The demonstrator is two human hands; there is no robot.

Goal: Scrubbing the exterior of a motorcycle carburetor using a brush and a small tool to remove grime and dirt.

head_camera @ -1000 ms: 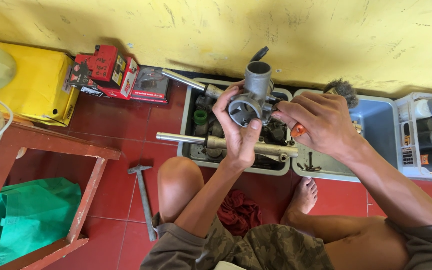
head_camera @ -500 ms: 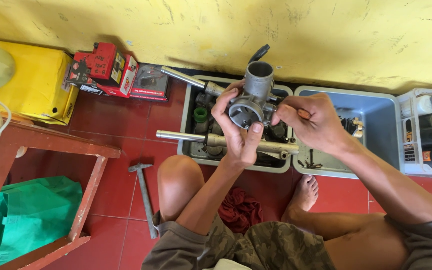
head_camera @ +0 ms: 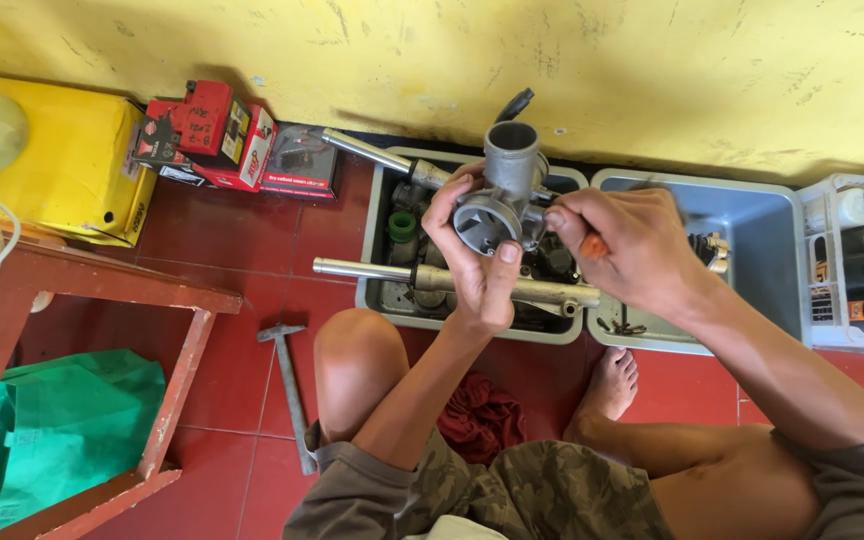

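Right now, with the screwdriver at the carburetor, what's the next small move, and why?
Probably seat the tip and turn: the left hand grips the carburetor over the tray, and the right hand holds the orange-handled screwdriver against its side.

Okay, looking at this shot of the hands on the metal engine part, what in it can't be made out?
All in the head view:
- The tool in the right hand: only an orange bit of handle shows; the fist hides the rest and its tip.
- The near side of the grey metal part: covered by the left hand.
- Small pieces in the grey tray: too small and shadowed, partly behind the hands.
- The bottles in the white bin: cut off by the right edge.
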